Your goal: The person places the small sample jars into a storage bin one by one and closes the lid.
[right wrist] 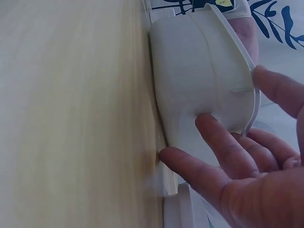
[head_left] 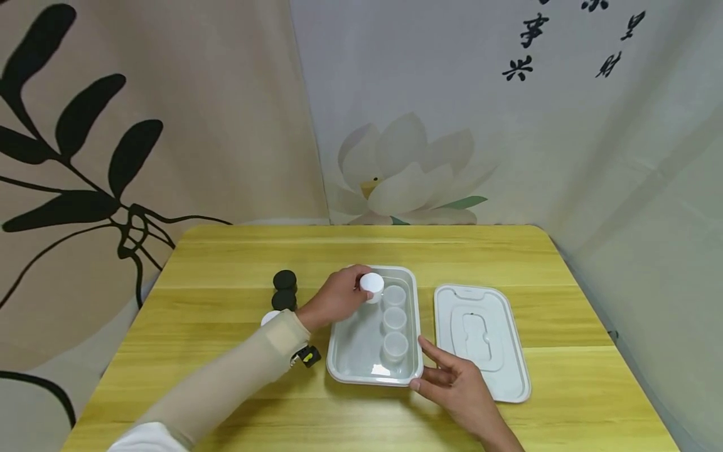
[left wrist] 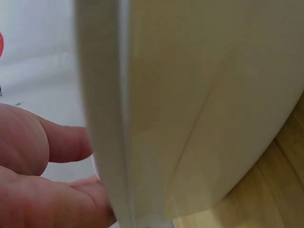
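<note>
A white rectangular tub (head_left: 347,351) stands on the table, holding a column of three small translucent round jars (head_left: 395,346) along its right side. Over the tub's far left part, my left hand (head_left: 337,296) pinches a small round jar with a white top (head_left: 371,283). The left wrist view is mostly filled by the tub's outer wall (left wrist: 204,95), which hides that jar. At the near right corner, my right hand (head_left: 460,389) touches the tub's rim and side with its fingers spread, as the right wrist view also shows on the wall (right wrist: 190,71).
Left of the tub are two black round-topped jars (head_left: 285,280) and a white round thing (head_left: 270,317), partly hidden by my left forearm. A white lid (head_left: 480,339) with a moulded panel lies right of the tub. The wooden table (head_left: 576,376) ends at curtains.
</note>
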Demonstrator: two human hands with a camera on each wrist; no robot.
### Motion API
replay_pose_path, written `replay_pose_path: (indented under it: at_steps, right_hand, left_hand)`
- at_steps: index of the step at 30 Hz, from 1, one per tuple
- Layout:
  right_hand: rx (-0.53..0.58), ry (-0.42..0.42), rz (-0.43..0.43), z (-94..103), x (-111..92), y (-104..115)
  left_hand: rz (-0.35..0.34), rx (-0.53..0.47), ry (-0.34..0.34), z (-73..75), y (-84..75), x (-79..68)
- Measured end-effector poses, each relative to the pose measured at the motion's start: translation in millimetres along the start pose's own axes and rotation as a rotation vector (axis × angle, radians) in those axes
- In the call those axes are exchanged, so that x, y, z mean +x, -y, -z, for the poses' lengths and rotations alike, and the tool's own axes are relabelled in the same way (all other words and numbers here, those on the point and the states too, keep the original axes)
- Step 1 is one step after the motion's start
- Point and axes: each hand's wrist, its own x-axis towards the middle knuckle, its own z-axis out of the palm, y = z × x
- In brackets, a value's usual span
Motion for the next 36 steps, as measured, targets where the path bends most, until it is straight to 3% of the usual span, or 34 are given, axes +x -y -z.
replay_pose_path:
  at_steps: [9,15,18,24,30,36]
  right_hand:
    - [0.01,-0.01,0.011,-0.8,0,-2]
    - [0.012,-0.02,0.004,-1.1,0,-3]
    - [0.027,-0.024,0.004,-1.4,0,-2]
    - [0.04,-0.027,0.004,-1.6,0,-1]
    - [0.034,-0.028,0.008,-0.7,0,0]
    - [0.034,-0.021,0.013,-1.3,0,0]
  left_hand:
    - [-0.031,0.082,0.009,-11.6,0.0,5.9]
    - [-0.06,0.236,0.012,-17.3,0.6,9.0]
    - [-0.045,0.304,0.01,-18.9,-4.2,7.0]
    - [0.03,0.323,0.046,-22.5,-11.1,5.5]
    - [0.047,0.343,0.067,-26.2,-11.7,8.5]
    - [0.051,0.384,0.043,-30.4,-10.7,10.1]
